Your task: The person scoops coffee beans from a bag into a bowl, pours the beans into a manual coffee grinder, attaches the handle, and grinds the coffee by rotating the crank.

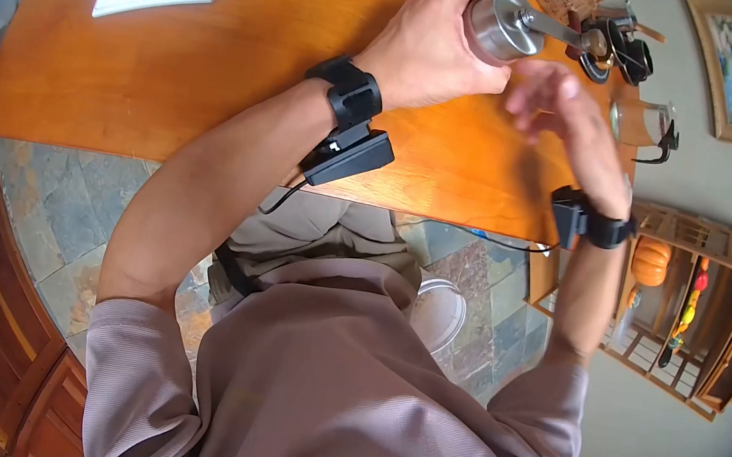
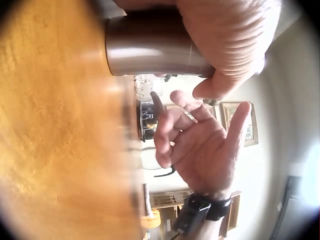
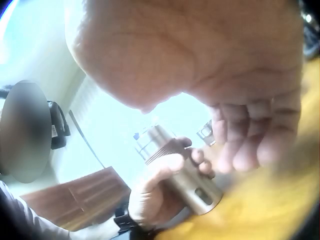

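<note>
Two bare hands reach over an orange-brown wooden table (image 1: 245, 88) in the head view. The left hand (image 1: 433, 47) wraps around a brushed-silver, cylindrical metal hand grinder (image 1: 495, 32); a flat metal crank arm (image 1: 555, 27) runs from its top toward the person's right, ending in a rounded brown knob (image 1: 594, 42). The right hand (image 1: 561, 114), blurred, grips nothing; its loosely bent fingers are apart from the grinder and nearer the knob than the left hand is. A clear glass jug with a black handle (image 1: 635, 124) stands farther right.

In the left wrist view, the grinder's long axis stands square to the tabletop, base toward the wood; whether they touch, I cannot tell. Beyond it, the right hand shows its bare palm, thumb held away from the bent fingers.

In the right wrist view, that palm looms close, holding nothing; past it, the left hand grips the grinder's middle, leaving a dark oval slot (image 3: 201, 196) exposed near its base.
</note>
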`<state>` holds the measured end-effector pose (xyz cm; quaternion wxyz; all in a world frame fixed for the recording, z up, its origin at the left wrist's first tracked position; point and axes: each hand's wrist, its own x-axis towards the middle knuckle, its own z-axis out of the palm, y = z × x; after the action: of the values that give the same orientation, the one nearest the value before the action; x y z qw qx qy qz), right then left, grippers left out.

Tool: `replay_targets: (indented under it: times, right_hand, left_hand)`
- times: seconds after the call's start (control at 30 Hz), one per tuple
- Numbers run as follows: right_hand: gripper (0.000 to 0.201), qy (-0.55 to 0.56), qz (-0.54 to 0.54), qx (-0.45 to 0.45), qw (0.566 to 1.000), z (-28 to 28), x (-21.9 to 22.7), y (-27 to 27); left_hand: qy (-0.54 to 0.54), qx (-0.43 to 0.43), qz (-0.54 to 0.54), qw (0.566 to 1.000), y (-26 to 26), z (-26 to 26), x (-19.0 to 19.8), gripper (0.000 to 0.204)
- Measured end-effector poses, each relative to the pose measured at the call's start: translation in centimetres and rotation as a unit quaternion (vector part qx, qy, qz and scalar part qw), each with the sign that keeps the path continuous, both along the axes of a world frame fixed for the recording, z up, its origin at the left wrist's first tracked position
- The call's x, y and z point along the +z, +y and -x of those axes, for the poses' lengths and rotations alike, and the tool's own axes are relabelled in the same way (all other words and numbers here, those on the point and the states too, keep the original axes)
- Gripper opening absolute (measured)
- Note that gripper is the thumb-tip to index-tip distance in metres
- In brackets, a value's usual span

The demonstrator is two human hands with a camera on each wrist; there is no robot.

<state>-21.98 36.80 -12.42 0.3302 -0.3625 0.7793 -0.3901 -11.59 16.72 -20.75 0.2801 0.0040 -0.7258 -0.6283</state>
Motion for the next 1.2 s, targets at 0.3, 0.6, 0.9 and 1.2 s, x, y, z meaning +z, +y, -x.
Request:
replay_targets:
  times: [0.3, 0.6, 0.9, 1.2]
  right_hand:
    - [0.055, -0.011, 0.242, -0.049, 0.969, -2.6, -5.1, -5.4]
    - [0.046, -0.284, 0.343, -0.005, 0.896, 3.2, -8.2, -4.7]
    - [0.069, -0.320, 0.370, 0.048, 0.871, 1.8, -7.8, -4.4]
    - [0.081, -0.293, 0.344, 0.042, 0.891, 1.6, -5.9, -3.5]
  left_hand:
    - [-0.081, 0.027, 0.067, 0.994, -0.1, -0.1, -1.5, 0.064]
    - [-0.104, -0.064, -0.021, 0.992, -0.4, 0.4, -2.0, 0.077]
    - [-0.053, 0.081, 0.138, 0.986, 1.6, -1.0, 0.2, 0.068]
    - [0.060, 0.041, 0.098, 0.992, 1.2, -1.0, -0.4, 0.051]
